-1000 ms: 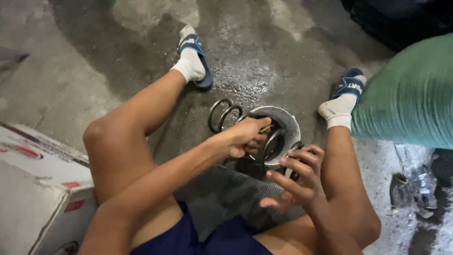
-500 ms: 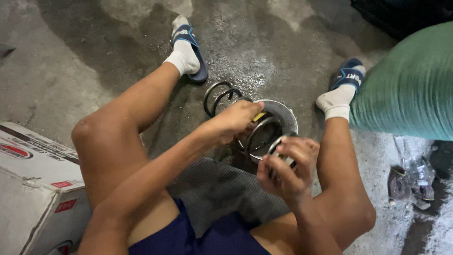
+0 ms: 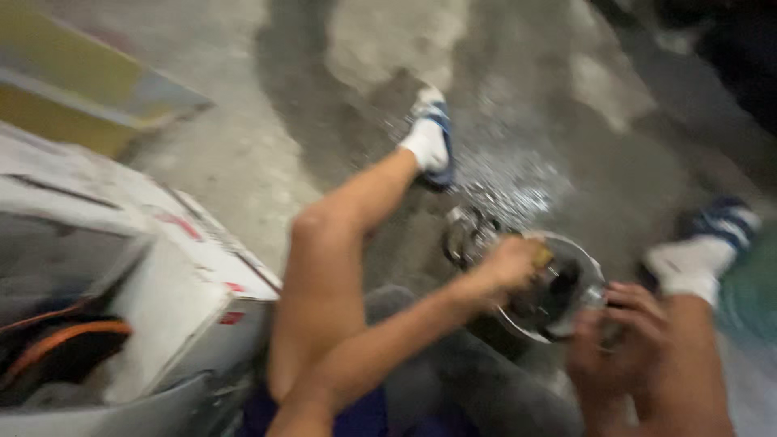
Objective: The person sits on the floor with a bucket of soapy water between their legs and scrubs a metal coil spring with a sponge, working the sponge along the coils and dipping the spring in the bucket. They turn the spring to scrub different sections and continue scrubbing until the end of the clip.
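The view is blurred. I sit on the concrete floor with my legs spread around a round metal plate that has a dark coil spring lying behind it. My left hand rests on the plate's near-left rim, its fingers closed around a small yellowish thing. My right hand is at the plate's right edge with its fingers curled over the rim. What lies in the plate's dark middle is too blurred to tell.
An open white cardboard box with an orange cable inside stands close on my left. My feet wear white socks and blue sandals. A green-clothed person is at the right edge. The floor is wet and stained.
The view has swung left, so the box fills more of the left side and the plate sits further right. Both hands have stayed at the plate.
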Demonstrator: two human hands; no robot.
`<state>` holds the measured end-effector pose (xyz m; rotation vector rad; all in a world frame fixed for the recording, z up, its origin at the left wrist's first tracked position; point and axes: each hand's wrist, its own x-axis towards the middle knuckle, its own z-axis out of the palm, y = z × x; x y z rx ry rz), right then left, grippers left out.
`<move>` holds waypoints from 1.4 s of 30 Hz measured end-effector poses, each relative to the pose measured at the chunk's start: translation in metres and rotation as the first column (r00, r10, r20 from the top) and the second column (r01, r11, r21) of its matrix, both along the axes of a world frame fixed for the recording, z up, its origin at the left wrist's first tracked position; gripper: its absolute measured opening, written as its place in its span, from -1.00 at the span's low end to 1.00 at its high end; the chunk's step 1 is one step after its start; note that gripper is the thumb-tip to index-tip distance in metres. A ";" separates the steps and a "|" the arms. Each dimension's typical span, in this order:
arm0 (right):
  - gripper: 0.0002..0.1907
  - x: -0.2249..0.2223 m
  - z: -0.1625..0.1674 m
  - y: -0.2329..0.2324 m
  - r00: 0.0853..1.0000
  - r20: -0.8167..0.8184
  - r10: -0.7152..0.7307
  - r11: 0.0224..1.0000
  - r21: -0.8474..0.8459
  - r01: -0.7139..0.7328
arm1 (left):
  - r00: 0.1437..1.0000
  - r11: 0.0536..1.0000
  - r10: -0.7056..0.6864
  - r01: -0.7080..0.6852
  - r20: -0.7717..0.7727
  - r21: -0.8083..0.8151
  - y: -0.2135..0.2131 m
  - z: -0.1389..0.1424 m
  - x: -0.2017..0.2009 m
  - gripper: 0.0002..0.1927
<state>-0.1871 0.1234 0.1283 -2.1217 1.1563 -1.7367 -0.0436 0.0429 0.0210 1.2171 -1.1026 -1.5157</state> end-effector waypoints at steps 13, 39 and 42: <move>-0.70 -0.047 -0.056 -0.037 0.814 0.415 -0.407 0.752 0.658 0.040 | 0.937 0.923 0.277 -0.198 0.215 -0.329 0.012 0.024 -0.052 -0.63; -0.51 -0.029 -0.004 -0.012 1.000 0.004 -0.016 0.998 -0.062 0.016 | 0.860 0.922 -0.038 0.226 -0.510 0.313 0.005 0.079 -0.007 -0.66; -0.51 -0.033 -0.028 -0.015 0.960 0.272 -0.064 0.997 0.050 0.052 | 0.989 0.981 0.024 -0.051 -0.146 -0.187 0.011 0.065 -0.031 -0.61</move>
